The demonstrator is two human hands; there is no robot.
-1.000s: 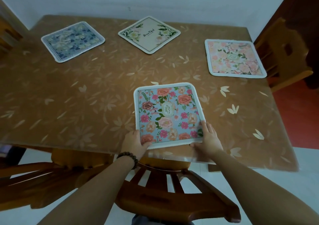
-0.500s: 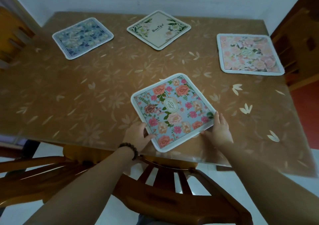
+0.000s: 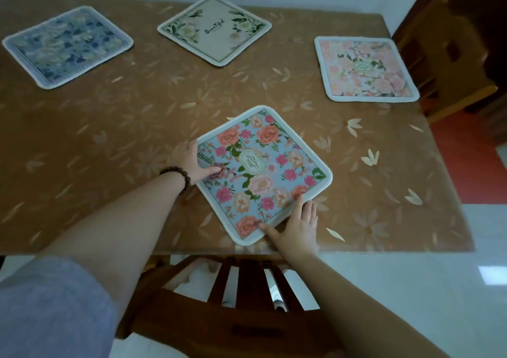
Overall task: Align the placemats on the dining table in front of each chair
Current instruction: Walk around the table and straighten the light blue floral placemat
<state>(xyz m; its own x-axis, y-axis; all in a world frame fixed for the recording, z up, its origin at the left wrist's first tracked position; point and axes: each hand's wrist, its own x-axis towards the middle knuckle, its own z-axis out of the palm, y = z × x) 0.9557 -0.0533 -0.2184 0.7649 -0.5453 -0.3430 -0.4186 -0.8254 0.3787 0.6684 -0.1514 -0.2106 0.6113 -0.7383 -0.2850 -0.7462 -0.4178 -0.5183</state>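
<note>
Near the table's front edge, the blue floral placemat (image 3: 263,174) sits corner-forward; both hands' straight fingers (image 3: 307,209) press its edges.

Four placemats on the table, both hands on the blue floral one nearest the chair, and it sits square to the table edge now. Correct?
Not quite. In the head view the blue floral placemat is turned diamond-wise, one corner pointing at the near table edge, not square to it. The rest holds: four placemats on the table, with the left hand and right hand both on that one, nearest the chair.
</note>
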